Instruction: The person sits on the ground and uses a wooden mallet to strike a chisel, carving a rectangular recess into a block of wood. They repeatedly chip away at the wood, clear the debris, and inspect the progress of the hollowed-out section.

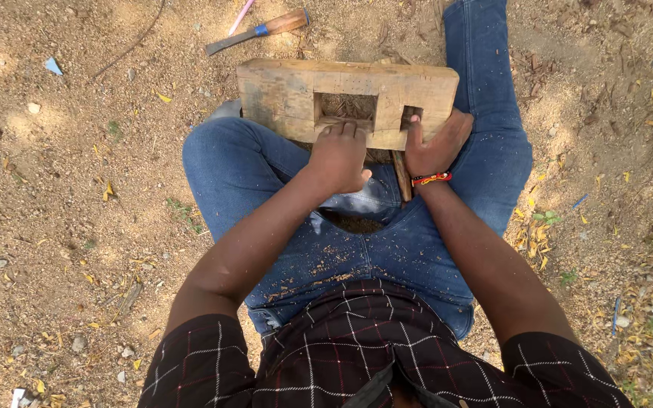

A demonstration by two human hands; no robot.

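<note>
Wooden, pale and rectangular, the block with two square mortises (345, 100) rests across the person's jeans-clad knees; the left hand (339, 157) curls its fingers into the larger opening, and the right hand (436, 145) clamps the block's near right corner. Held only by hand, it could tip off the knees, and fingers inside the holes risk pinching or splinters. A wooden-handled chisel with a blue collar (258, 31) lies on the dirt beyond the block's far edge.

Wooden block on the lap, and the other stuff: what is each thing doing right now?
Wooden block: resting on the person's legs, two rectangular holes cut in it.
Left hand: closed, fingers hooked into the bigger hole.
Right hand: gripping the block's right end, finger in the smaller hole.
Chisel: lying on the ground, not held.
Jeans: dusted with wood chips.
</note>
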